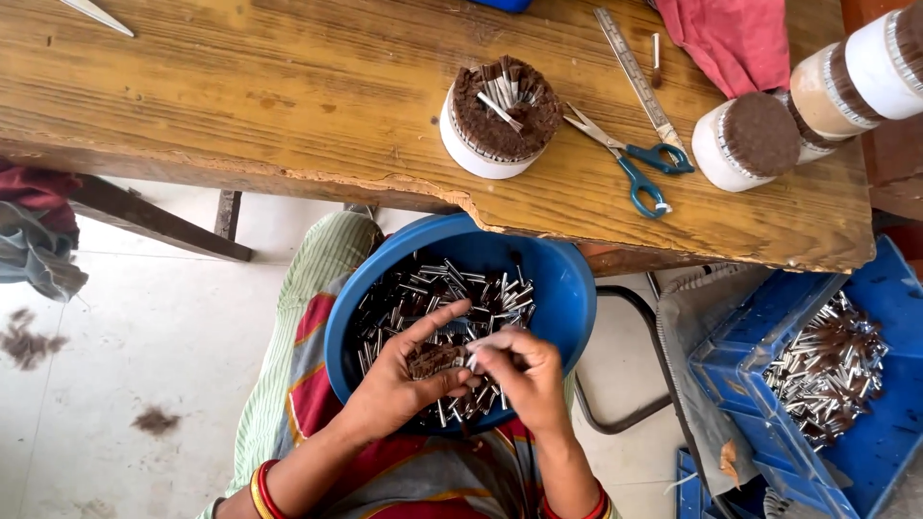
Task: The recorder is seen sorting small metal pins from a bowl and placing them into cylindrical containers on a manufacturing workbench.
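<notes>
A small tuft of brown bristle (431, 360) sits bunched in the left palm, over the blue bowl. Just beside it, a short silver metal tube (473, 362) lies pinched at the right fingertips, touching the tuft.

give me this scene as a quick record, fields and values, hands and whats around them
left hand: cups a clump of brown bristles over the bowl
right hand: pinches a small metal tube next to the clump
bowl: blue, on the lap, full of metal tubes
table: worn wood, edge chipped above the bowl
on table: white cup packed with bristles, scissors, ruler, red cloth
crate: blue, at the right, more tubes inside
</notes>
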